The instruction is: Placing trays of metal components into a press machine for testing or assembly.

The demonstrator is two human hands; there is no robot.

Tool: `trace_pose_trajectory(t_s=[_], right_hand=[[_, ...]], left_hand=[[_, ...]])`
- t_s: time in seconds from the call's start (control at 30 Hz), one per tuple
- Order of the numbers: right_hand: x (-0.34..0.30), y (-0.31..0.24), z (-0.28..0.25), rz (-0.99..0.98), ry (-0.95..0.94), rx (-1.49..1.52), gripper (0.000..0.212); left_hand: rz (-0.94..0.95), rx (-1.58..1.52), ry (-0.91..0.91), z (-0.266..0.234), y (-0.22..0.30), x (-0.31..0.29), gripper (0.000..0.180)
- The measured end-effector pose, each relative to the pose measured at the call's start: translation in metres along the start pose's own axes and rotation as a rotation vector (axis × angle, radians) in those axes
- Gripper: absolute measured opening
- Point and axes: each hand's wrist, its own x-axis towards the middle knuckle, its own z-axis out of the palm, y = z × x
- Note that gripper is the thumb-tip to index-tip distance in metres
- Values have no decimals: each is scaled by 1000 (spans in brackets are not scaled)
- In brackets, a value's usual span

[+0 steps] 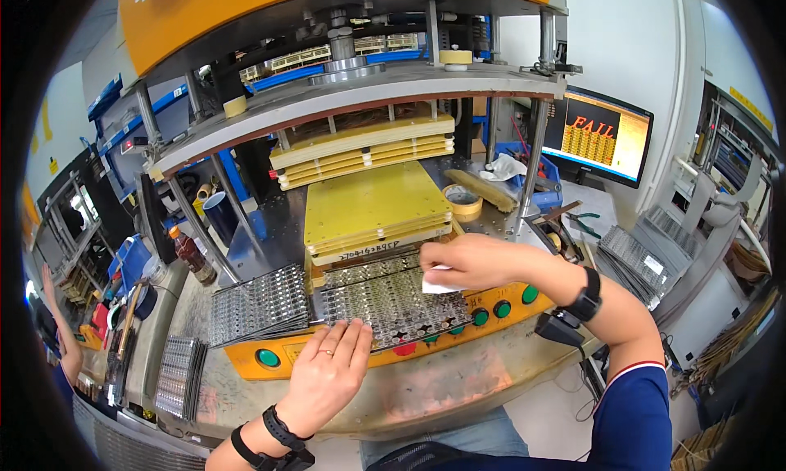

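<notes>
In front of the press lies a silvery perforated metal panel (385, 301) with rows of small cut-out parts. My left hand (332, 371) rests with outstretched fingers on the near left corner of that panel. Above the panel's far right part, my right hand (471, 262) is closed around a thin white piece of paper or cloth (440, 280); which of the two, I cannot tell. Just behind both hands stands a yellow-green layered fixture (372, 201) with handwriting on its front edge. A stack of similar perforated panels (260, 305) lies left of the panel.
The press's upper plate (360, 90) hangs over the fixture on metal posts. Green buttons (502, 309) line the orange front. A second panel stack (180, 377) lies lower left, another (634, 262) at right. A tape roll (463, 202), pliers (584, 223) and monitor (602, 135) stand right.
</notes>
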Motion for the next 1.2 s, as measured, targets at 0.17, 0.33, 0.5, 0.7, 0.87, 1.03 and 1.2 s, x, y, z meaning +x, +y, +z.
trace_pose_trajectory(t_s=[0.17, 0.33, 0.5, 0.7, 0.87, 1.03, 1.2], right_hand=[[37, 4, 12, -46, -265, -48, 30], [48, 3, 11, -103, -342, -80, 34], [56, -11, 5, -53, -468, -191, 37], [33, 0, 19, -142, 171, -663, 41], [-29, -44, 57, -289, 278, -490, 43], [-58, -52, 56, -128, 542, -584, 37], [-172, 33, 20, 448, 743, -779, 38]], left_hand=[[-18, -14, 29, 3, 0, -3, 35], [-24, -3, 22, 2, 0, -6, 35], [-24, -9, 30, 5, 0, -4, 35], [-26, -8, 33, -1, -2, -4, 33], [-57, -5, 103, -1, -2, 11, 29], [-175, -36, 240, -44, 0, 15, 36], [-170, -138, 246, -57, 4, -22, 29]])
